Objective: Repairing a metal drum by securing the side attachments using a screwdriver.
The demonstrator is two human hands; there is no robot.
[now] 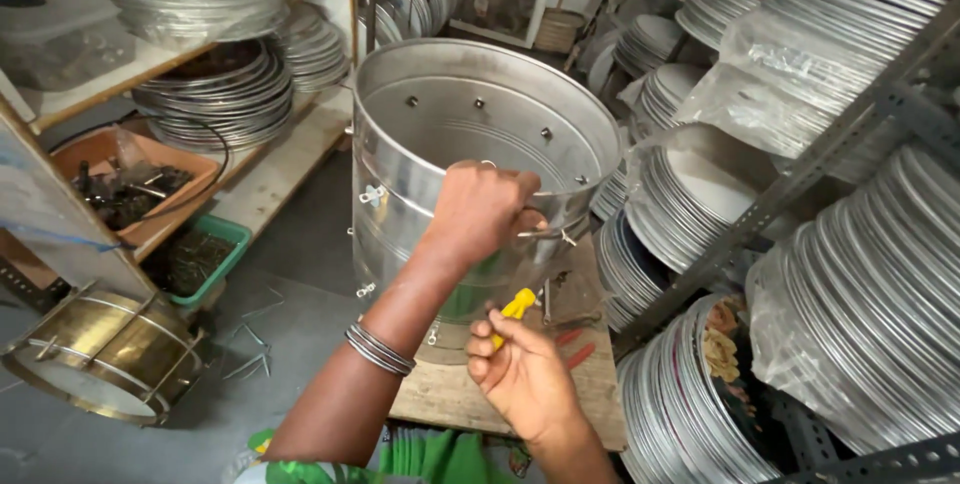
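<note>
The right hand (520,369) sits lowest and closest, fingers curled tight around a yellow-handled tool (517,305). Above it the left hand (480,209), thin metal bangles (379,349) on its wrist, is folded over the near rim of a big shiny metal drum shell (480,144) — fingers bent and pressed together on the edge. The shell stands on a worn wooden board (455,394) over a grey floor. Around it the room is crowded: angle-iron racks (830,154) packed with stacked metal hoops (880,284), a wooden shelf (270,174) on the left, a green tray (205,254) and a brass drum (105,354) on the floor — little free space
</note>
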